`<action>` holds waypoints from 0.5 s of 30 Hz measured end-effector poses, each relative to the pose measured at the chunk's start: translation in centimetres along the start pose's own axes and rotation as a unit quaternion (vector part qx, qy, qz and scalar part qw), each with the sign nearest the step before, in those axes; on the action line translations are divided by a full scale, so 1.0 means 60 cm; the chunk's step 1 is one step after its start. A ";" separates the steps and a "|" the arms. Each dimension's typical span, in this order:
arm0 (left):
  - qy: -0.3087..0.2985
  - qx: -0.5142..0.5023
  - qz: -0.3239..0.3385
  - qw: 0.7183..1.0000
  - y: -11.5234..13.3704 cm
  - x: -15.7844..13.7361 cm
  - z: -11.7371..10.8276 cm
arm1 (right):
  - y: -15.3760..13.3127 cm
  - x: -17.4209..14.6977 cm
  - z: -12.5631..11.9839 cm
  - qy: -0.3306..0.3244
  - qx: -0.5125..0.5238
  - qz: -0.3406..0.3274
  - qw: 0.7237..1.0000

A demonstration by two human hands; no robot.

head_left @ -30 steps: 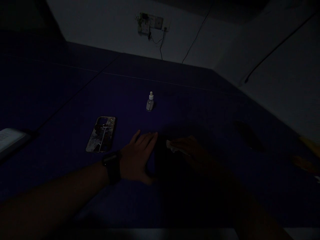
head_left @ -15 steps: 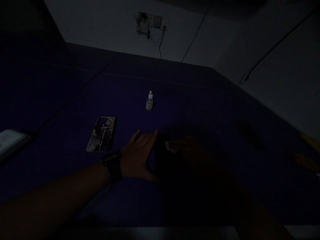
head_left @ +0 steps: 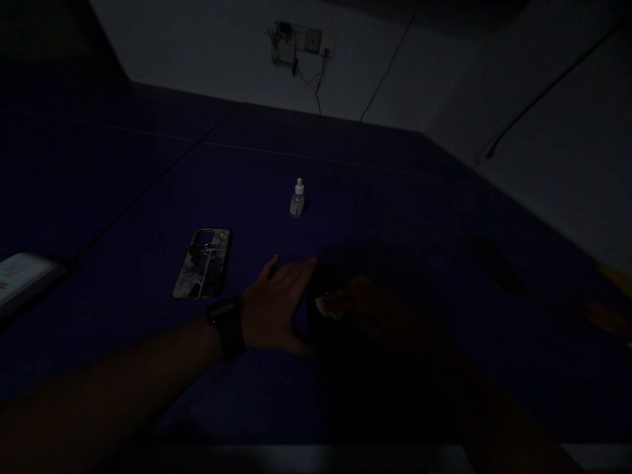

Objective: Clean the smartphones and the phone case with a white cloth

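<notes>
My left hand (head_left: 274,306), with a dark watch (head_left: 227,319) on its wrist, lies palm down with its fingers stretched and the thumb spread away. Deep shadow lies beside its fingertips; a thin dark edge shows inside the thumb, but I cannot make out the object. To the right, my right hand (head_left: 363,299) presses a small crumpled white cloth or tissue (head_left: 328,307) downward under its fingers. A patterned phone case (head_left: 203,264) lies left of my left hand. Beyond both hands a small dropper bottle (head_left: 297,203) with a white cap stands upright.
The table (head_left: 257,178) is dark blue. At the left edge sits a white box-like object (head_left: 24,276); a dark flat object (head_left: 494,263) lies at the right. An orange-brown item (head_left: 605,319) is at the far right. Sockets with cables (head_left: 311,43) are on the back wall.
My right hand has slid the white cloth or tissue a little left and toward me. My left hand keeps its pose; the whole view has shifted slightly.
</notes>
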State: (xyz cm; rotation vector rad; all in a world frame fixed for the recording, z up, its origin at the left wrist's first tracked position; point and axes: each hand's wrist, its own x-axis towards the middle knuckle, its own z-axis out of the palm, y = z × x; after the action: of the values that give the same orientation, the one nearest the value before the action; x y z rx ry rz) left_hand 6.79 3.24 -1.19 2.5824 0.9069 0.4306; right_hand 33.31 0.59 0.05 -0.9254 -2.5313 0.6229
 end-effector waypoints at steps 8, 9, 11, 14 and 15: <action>0.029 -0.010 0.001 1.000 0.000 0.000 0.004 | 0.014 -0.011 -0.010 0.034 -0.042 0.000 0.999; 0.030 -0.012 0.003 0.999 0.000 0.000 0.004 | 0.018 -0.011 -0.011 0.055 -0.055 0.003 0.997; 0.031 -0.015 0.003 0.999 0.002 0.000 0.003 | 0.022 -0.008 -0.008 0.080 -0.082 0.014 0.993; 0.032 -0.018 -0.001 0.999 0.003 0.000 0.002 | 0.019 -0.004 -0.002 0.053 -0.091 0.018 0.994; 0.032 -0.018 -0.002 0.999 0.003 0.000 0.002 | 0.018 -0.004 -0.001 0.036 -0.083 0.012 0.996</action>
State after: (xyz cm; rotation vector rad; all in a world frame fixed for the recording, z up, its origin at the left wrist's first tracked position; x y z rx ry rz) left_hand 6.92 3.07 -1.21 2.5471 0.9167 0.5259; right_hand 34.06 1.15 -0.50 -1.0165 -2.5413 0.3823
